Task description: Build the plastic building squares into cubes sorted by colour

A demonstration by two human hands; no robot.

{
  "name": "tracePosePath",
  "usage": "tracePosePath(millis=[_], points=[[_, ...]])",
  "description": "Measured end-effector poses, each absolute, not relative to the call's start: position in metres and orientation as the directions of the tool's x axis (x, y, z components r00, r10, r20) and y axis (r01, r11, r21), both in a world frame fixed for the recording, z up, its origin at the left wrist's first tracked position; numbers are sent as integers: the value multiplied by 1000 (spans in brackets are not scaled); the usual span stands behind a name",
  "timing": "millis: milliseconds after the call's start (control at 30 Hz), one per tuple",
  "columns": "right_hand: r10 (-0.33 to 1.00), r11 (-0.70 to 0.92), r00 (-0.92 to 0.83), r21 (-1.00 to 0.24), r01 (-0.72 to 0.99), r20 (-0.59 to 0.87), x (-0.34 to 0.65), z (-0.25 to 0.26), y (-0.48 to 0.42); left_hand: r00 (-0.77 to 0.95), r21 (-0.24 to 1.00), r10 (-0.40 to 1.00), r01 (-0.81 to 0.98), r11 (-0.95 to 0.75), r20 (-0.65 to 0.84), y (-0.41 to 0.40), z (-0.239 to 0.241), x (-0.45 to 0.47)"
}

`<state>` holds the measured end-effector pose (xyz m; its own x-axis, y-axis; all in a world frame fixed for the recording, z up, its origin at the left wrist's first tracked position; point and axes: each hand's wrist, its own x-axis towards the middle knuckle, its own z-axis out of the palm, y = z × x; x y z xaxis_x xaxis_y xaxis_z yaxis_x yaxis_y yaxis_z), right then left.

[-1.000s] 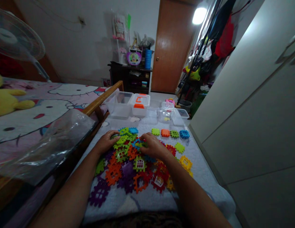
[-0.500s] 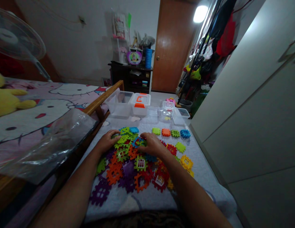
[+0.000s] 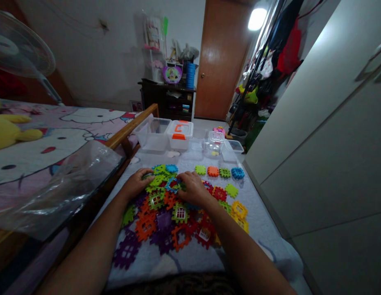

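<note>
Plastic interlocking blocks with toothed edges lie in a loose heap on the cloth. My left hand (image 3: 137, 182) rests at the heap's left edge, thumb and fingers apart beside the green blocks (image 3: 158, 179). The fingers of my right hand (image 3: 193, 189) are closed on the rim of a blue block (image 3: 172, 185) with an open middle, above the pile. Below it lie a green window block (image 3: 180, 213), an orange block (image 3: 146, 226) and a purple block (image 3: 127, 249). Red blocks (image 3: 205, 232) are partly hidden under my right forearm.
Behind the heap is a row with a light green block (image 3: 200, 170), an orange block (image 3: 213, 171), a green block (image 3: 224, 173) and blue blocks (image 3: 237, 173). Clear plastic boxes (image 3: 155, 139) stand farther back. A wooden bed rail (image 3: 132, 127) borders the left, a white cabinet (image 3: 319, 164) the right.
My right hand has shifted slightly left with the blue block. My left hand keeps its place at the green blocks. The view has turned a little.
</note>
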<state>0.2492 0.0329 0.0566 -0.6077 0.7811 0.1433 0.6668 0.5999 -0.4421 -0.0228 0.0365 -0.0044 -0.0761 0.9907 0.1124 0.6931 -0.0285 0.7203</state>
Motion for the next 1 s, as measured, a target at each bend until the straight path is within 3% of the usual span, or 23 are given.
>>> tracePosePath(millis=[167,333,467,567,833,1000], points=[[791,585,-594,-458,669,143,246,55,28,-79,706,988,707,-39,134,36,-4,-22],[804,543,-575,-580,607,151,251,54,29,-52,701,989,711,-61,139,37,-5,-23],[835,521,-494,-636,569,243,269,59,34,-57,696,988,715,-63,147,36,-3,-22],[849,524,-434,-585,619,302,291,64,36,-59,698,988,714,-60,145,37,-4,-23],[911,395,-333,-285,874,243,334,54,26,-57,680,987,731,-60,148,38,-7,-25],[873,488,-443,-383,784,205,344,49,13,-60,665,988,745,-51,143,38,-3,-23]])
